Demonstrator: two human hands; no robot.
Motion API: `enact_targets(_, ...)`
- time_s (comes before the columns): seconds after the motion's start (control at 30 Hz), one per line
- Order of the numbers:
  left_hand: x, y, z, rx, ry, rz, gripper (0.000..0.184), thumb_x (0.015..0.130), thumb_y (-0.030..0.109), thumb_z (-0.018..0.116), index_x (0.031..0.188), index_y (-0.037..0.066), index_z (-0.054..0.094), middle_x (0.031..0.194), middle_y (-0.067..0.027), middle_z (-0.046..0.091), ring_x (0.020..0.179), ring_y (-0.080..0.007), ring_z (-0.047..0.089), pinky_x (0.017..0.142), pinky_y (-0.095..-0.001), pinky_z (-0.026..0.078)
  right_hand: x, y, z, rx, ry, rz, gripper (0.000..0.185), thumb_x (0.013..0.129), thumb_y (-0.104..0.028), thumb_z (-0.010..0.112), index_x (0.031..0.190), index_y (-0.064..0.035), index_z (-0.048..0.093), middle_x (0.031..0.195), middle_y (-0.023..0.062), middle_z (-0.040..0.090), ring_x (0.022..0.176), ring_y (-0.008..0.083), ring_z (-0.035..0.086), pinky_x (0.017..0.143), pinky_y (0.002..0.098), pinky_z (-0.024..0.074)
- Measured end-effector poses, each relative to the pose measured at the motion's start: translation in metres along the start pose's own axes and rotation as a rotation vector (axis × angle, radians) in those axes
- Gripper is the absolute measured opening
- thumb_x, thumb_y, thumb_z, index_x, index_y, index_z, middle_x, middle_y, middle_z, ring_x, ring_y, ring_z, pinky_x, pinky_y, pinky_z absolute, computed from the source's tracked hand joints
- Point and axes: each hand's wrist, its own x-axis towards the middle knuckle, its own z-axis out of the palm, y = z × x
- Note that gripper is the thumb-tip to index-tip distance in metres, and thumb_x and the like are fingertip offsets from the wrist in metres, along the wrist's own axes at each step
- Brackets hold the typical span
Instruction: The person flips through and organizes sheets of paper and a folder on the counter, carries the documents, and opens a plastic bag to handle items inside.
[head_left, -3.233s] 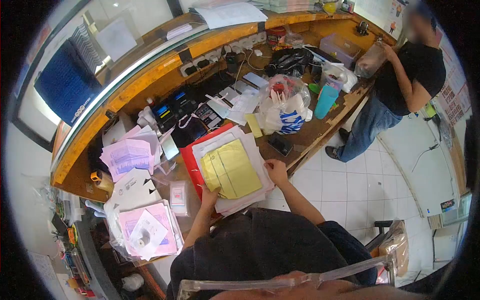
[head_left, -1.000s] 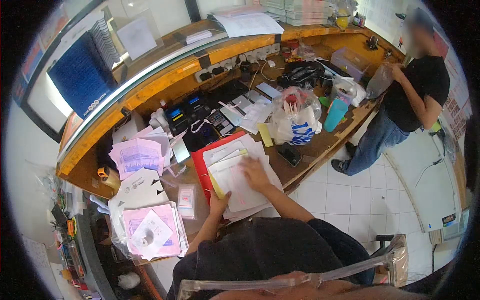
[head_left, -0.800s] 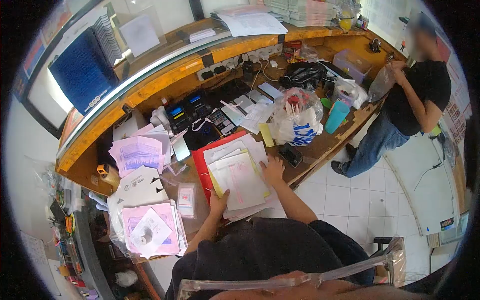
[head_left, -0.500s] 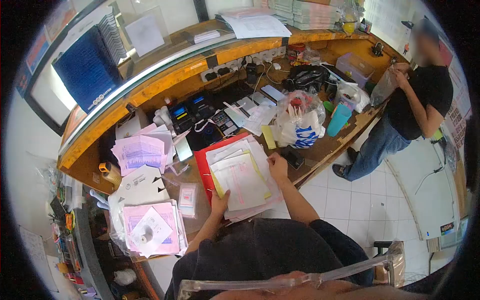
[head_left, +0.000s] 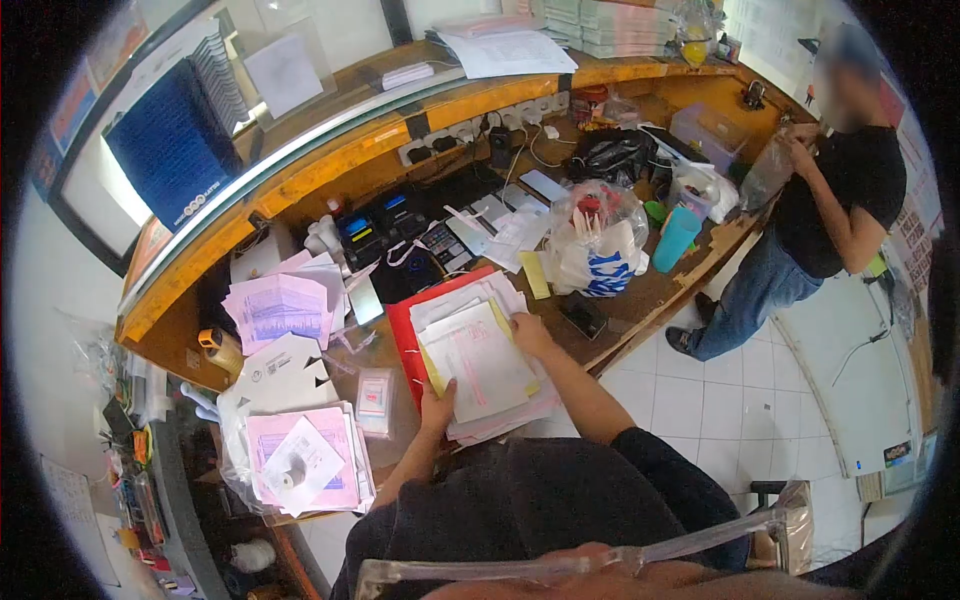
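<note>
A stack of papers (head_left: 470, 365) lies on a red folder (head_left: 405, 335) at the desk's front edge, a white sheet with pink print on top and a yellow one showing beneath it. At the lower left corner of the stack, my left hand (head_left: 437, 405) grips the papers, thumb on top and fingers underneath. My right hand (head_left: 530, 335) is at the stack's upper right edge, its fingers pinched on the edge of the papers. Right of that hand a black phone (head_left: 583, 315) rests on the desk.
Pink papers (head_left: 305, 455) with a white roll lie at the left. Behind the folder are card machines (head_left: 375, 228). A plastic bag (head_left: 598, 240) and a teal cup (head_left: 677, 240) stand to the right. A person (head_left: 840, 190) holding a clear bag stands at the far right.
The yellow envelope on top has given way to white sheets. My right hand lay flat on the papers, moved right to their edge, and is now pinched at the upper right edge.
</note>
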Motion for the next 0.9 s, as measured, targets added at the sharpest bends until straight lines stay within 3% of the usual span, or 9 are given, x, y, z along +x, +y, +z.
enact_targets(0.17, -0.002, 0.003, -0.002, 0.089, 0.016, 0.053, 0.048, 0.08, 0.021, 0.062, 0.113, -0.006, 0.04, 0.102, -0.018, 0.057, 0.092, -0.0237, 0.056, 0.08, -0.0323, 0.044, -0.027, -0.024, 0.011, 0.113, 0.122, 0.069, 0.021, 0.079, -0.014, 0.049, 0.091, 0.0027, 0.056, 0.08, 0.0237, 0.057, 0.08, 0.0409, 0.054, 0.069, 0.043, 0.0444)
enact_targets(0.23, 0.002, -0.01, -0.003, 0.05, -0.016, -0.01, 0.048, 0.08, 0.022, 0.062, 0.113, -0.005, 0.04, 0.103, -0.0188, 0.057, 0.094, -0.0243, 0.056, 0.081, -0.0331, 0.044, -0.034, -0.029, -0.007, -0.314, 0.524, -0.101, 0.022, 0.079, -0.013, 0.05, 0.095, 0.0, 0.056, 0.083, 0.0205, 0.057, 0.081, 0.0404, 0.052, 0.071, 0.0434, 0.0441)
enact_targets(0.27, 0.004, -0.016, -0.003, 0.051, -0.017, -0.014, 0.048, 0.08, 0.022, 0.062, 0.113, -0.005, 0.04, 0.103, -0.0188, 0.057, 0.094, -0.0243, 0.056, 0.081, -0.0331, 0.044, -0.033, -0.018, -0.009, -0.314, 0.521, -0.098, 0.022, 0.079, -0.013, 0.05, 0.095, 0.0, 0.056, 0.083, 0.0205, 0.057, 0.081, 0.0404, 0.052, 0.071, 0.0434, 0.0441)
enact_targets(0.37, 0.008, -0.024, -0.001, 0.089, 0.02, 0.018, 0.048, 0.08, 0.022, 0.062, 0.113, -0.005, 0.04, 0.102, -0.0193, 0.057, 0.093, -0.025, 0.057, 0.08, -0.0334, 0.044, -0.022, 0.021, -0.016, -0.271, 0.273, 0.194, 0.023, 0.077, -0.009, 0.05, 0.096, -0.0017, 0.06, 0.088, 0.0191, 0.058, 0.085, 0.0379, 0.053, 0.074, 0.0421, 0.0444)
enact_targets(0.47, 0.006, -0.019, -0.001, 0.046, 0.009, 0.013, 0.047, 0.079, 0.022, 0.062, 0.112, -0.005, 0.041, 0.102, -0.0192, 0.057, 0.091, -0.0257, 0.057, 0.08, -0.0339, 0.044, -0.014, 0.035, -0.015, -0.074, 0.232, 0.091, 0.026, 0.075, -0.005, 0.05, 0.099, -0.0025, 0.061, 0.092, 0.0195, 0.06, 0.089, 0.0347, 0.055, 0.077, 0.0392, 0.0447)
enact_targets(0.6, 0.006, -0.026, -0.002, 0.047, 0.027, -0.008, 0.045, 0.079, 0.019, 0.063, 0.112, -0.003, 0.042, 0.101, -0.0173, 0.057, 0.091, -0.0242, 0.057, 0.079, -0.0331, 0.045, -0.007, 0.027, -0.034, -0.002, 0.087, 0.141, 0.027, 0.074, -0.006, 0.054, 0.099, -0.0042, 0.063, 0.095, 0.0196, 0.061, 0.092, 0.0302, 0.057, 0.078, 0.0364, 0.0455)
enact_targets(0.7, 0.01, -0.021, -0.007, -0.005, 0.006, -0.049, 0.045, 0.078, 0.016, 0.064, 0.112, -0.003, 0.043, 0.101, -0.0153, 0.057, 0.09, -0.0224, 0.057, 0.078, -0.032, 0.045, -0.004, 0.029, -0.034, 0.075, 0.111, 0.071, 0.025, 0.074, -0.01, 0.055, 0.097, -0.0102, 0.066, 0.092, 0.0172, 0.062, 0.084, 0.0299, 0.06, 0.08, 0.0366, 0.0454)
enact_targets(0.77, 0.01, -0.017, -0.009, 0.003, -0.016, -0.063, 0.044, 0.078, 0.015, 0.064, 0.113, -0.002, 0.043, 0.101, -0.014, 0.057, 0.089, -0.0213, 0.057, 0.077, -0.0313, 0.045, -0.003, 0.044, -0.015, 0.41, 0.116, 0.176, 0.024, 0.072, -0.014, 0.061, 0.095, -0.0136, 0.067, 0.09, 0.0173, 0.062, 0.086, 0.0297, 0.058, 0.079, 0.0334, 0.0452)
enact_targets(0.9, 0.004, 0.005, -0.008, -0.05, -0.042, -0.11, 0.044, 0.078, 0.013, 0.064, 0.114, -0.001, 0.043, 0.103, -0.0117, 0.056, 0.09, -0.0198, 0.055, 0.078, -0.03, 0.045, -0.042, -0.011, -0.008, 0.296, 0.179, 0.032, 0.028, 0.074, -0.015, 0.061, 0.102, -0.0178, 0.064, 0.097, 0.0161, 0.058, 0.09, 0.032, 0.054, 0.08, 0.037, 0.0435)
